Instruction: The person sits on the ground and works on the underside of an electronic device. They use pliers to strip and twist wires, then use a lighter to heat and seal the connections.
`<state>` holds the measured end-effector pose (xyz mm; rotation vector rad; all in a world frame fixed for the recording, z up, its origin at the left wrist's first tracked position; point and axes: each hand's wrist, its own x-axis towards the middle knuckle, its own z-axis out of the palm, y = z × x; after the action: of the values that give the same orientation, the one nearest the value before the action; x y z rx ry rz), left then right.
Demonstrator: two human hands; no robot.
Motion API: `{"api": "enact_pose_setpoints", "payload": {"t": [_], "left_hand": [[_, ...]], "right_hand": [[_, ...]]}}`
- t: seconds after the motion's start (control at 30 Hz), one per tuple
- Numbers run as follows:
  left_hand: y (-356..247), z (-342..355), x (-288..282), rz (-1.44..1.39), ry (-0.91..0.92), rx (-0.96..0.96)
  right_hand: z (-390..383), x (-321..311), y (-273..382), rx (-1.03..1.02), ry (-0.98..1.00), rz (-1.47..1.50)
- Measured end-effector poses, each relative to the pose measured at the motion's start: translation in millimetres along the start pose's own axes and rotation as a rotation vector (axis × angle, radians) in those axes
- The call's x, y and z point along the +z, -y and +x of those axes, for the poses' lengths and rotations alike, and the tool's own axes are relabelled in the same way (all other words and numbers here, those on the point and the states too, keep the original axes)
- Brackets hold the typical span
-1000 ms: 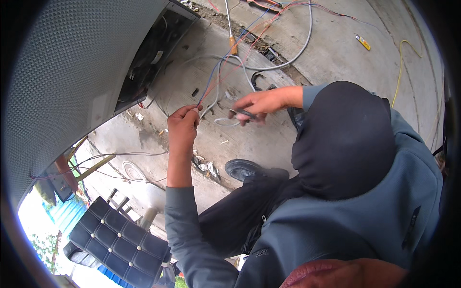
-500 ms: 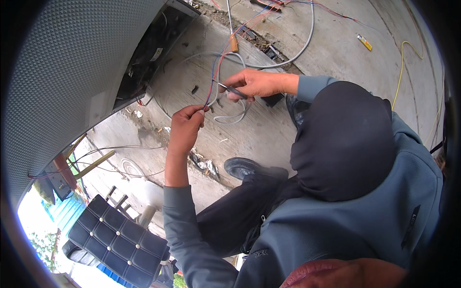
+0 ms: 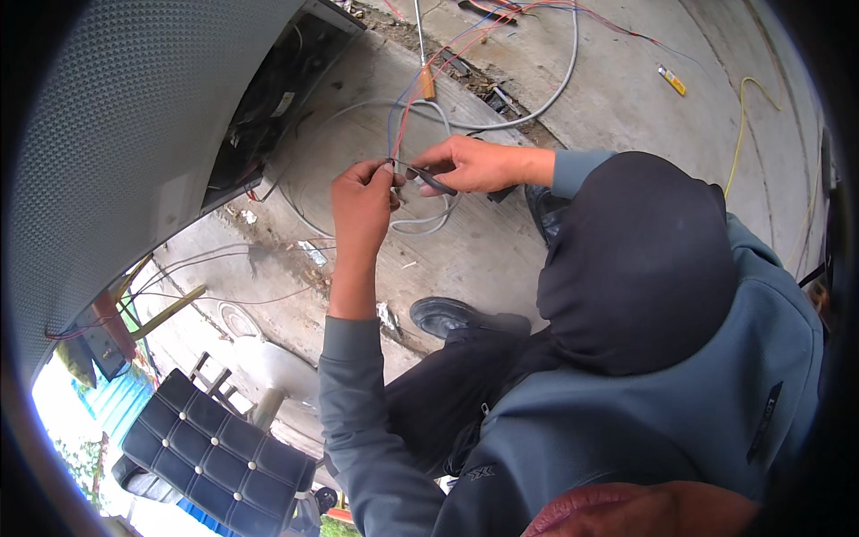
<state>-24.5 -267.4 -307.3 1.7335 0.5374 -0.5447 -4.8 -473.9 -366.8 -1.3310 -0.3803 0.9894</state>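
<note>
My left hand (image 3: 362, 206) pinches thin red and blue wires (image 3: 401, 121), its fingertips closed round them near the middle of the view. Just right of it, my right hand (image 3: 474, 164) grips a dark-handled cutting tool (image 3: 436, 182), whose narrow tip is at the wires beside my left fingertips; whether it touches them is hard to tell. A loop of grey cable (image 3: 420, 231) lies on the concrete below both hands, and a wooden-handled tool (image 3: 428, 87) lies beyond them.
A large dimpled metal panel (image 3: 125, 125) with a dark opening (image 3: 255, 116) fills the upper left. A black tufted stool (image 3: 219, 447) stands at the lower left. A yellow item (image 3: 671, 79) and yellow cord (image 3: 741, 134) lie at the upper right. My shoe (image 3: 447, 315) rests below my hands.
My left hand has moved up and right along the wires. My right hand has moved up and left with the dark tool, bringing it to the wires beside my left fingers.
</note>
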Motion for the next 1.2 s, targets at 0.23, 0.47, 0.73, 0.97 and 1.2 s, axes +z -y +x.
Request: {"api": "enact_pose_setpoints", "payload": {"t": [0.23, 0.47, 0.73, 0.97, 1.2], "left_hand": [[19, 2, 1, 0.126, -0.103, 0.215], [20, -9, 5, -0.036, -0.073, 0.127], [28, -8, 0, -0.147, 0.011, 0.012], [19, 0, -42, -0.090, 0.013, -0.108], [10, -11, -69, -0.276, -0.055, -0.062]], "right_hand": [[-8, 4, 13, 0.121, 0.021, 0.036], [-11, 9, 12, 0.194, 0.037, 0.127], [-15, 8, -6, 0.153, 0.051, 0.052], [-7, -27, -5, 0.079, 0.060, -0.130], [23, -58, 77, 0.086, 0.189, -0.564]]}}
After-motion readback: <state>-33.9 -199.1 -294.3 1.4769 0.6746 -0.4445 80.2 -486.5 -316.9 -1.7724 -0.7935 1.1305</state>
